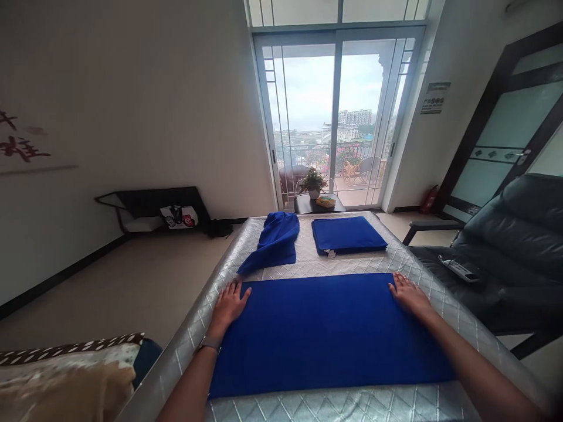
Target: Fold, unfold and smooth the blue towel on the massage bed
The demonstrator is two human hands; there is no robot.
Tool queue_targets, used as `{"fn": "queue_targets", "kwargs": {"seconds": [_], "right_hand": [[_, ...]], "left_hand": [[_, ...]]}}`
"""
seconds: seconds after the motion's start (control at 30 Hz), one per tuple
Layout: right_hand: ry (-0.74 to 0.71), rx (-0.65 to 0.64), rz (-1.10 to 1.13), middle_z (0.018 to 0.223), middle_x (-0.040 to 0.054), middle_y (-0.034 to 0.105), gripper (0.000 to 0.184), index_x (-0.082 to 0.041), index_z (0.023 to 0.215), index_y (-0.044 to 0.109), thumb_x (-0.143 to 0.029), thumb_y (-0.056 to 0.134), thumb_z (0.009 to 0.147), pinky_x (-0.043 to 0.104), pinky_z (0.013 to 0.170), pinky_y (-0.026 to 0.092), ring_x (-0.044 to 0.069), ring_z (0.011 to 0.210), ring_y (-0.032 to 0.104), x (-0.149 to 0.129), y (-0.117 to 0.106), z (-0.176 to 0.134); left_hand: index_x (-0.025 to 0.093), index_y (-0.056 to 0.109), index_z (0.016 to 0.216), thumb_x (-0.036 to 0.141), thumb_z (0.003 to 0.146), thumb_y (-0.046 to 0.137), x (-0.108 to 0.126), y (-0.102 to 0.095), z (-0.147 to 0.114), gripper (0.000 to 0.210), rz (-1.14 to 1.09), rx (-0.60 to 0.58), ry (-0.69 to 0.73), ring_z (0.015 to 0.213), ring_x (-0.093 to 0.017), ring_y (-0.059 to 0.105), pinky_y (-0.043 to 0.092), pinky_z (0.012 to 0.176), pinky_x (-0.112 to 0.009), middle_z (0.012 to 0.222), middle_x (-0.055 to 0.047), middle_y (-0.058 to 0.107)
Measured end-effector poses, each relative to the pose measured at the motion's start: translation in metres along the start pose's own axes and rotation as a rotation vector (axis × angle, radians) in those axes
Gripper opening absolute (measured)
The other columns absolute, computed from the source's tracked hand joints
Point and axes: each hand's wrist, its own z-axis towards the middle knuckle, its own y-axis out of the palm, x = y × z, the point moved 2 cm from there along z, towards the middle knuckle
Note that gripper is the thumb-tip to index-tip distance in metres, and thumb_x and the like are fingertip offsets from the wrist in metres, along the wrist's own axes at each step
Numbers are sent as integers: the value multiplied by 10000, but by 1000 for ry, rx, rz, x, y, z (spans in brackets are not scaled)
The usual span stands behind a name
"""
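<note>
Blue cloth [325, 334] lies by the table's [325, 407] near edge, your left hand [229, 306] and right hand [412, 296] flat at its far corners, gripping nothing. Uneven pushing could skew it.

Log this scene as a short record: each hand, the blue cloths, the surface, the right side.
Left hand: at the spread cloth's far left corner
Right hand: at its far right corner
Spread cloth: laid out flat, nearest the person
Bunched cloth: beyond, on the left
Folded cloth: beyond, on the right
Surface: silvery, quilted cover
Right side: dark armchair
</note>
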Motion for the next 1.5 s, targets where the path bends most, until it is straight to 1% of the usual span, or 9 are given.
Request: {"fn": "queue_targets", "kwargs": {"seconds": [0.1,0.23,0.37,0.5,0.63,0.93,1.13,1.3,1.5], "right_hand": [[21,38,-83,1608,194,365,646,-38,1536,406,-295,296,954,520,1238,118,306,1515,271,-30,-21,-5],[-208,70,-1,1589,163,410,610,-84,1538,427,-212,281,960,440,1246,135,257,1503,310,-125,-40,-32],[-505,2,204,1637,124,325,643,-72,1571,350,-392,237,1026,377,1251,150,217,1527,248,-229,-35,-64],[-535,-60,254,1665,118,241,696,-87,1597,282,-490,186,1038,410,1259,107,215,1548,159,-262,-22,-73],[-492,-82,213,1677,73,214,712,-134,1612,251,-535,152,1033,408,1262,93,190,1551,136,-219,-14,-61],[-75,-30,19,1679,103,208,710,-53,1602,243,-440,200,1008,413,1255,142,215,1549,159,-10,3,-14],[-61,52,39,1670,123,238,723,-39,1591,269,-449,190,1002,414,1253,157,219,1543,189,6,14,-10],[-57,47,57,1674,114,231,723,-43,1595,263,-451,175,1004,406,1254,147,220,1543,190,1,10,-14],[-52,51,73,1669,117,250,711,-47,1590,282,-440,207,1002,402,1254,148,216,1541,201,-1,5,-16]], "left_hand": [[77,323,1571,613,1005,231,5,0,-1,785,-2,16,8,1522,-312,279,212,1243,-509,1633,-184,330],[88,317,1575,605,1007,238,4,2,0,772,-27,28,7,1523,-311,278,223,1236,-518,1634,-173,329],[90,333,1569,595,1009,238,3,2,-1,760,-23,35,6,1519,-313,287,225,1233,-525,1629,-177,340],[90,325,1573,596,1010,230,4,2,-1,763,-13,22,-3,1526,-303,269,202,1246,-493,1637,-169,331],[97,347,1566,593,1009,245,2,3,0,752,-6,44,1,1519,-309,286,210,1243,-504,1622,-173,360],[97,322,1576,597,1004,233,1,5,-1,764,7,-9,-11,1534,-301,246,180,1252,-501,1638,-165,325],[40,341,1556,634,977,303,13,-22,18,830,82,-182,-107,1525,-341,254,211,1239,-504,1625,-207,320],[11,439,1500,584,1010,273,120,-48,29,772,113,-32,35,1491,-373,329,268,1215,-508,1577,-256,392],[155,436,1528,547,1047,169,262,-7,-18,675,-95,-27,479,1509,-249,321,268,1233,-433,1607,-127,405]]}}
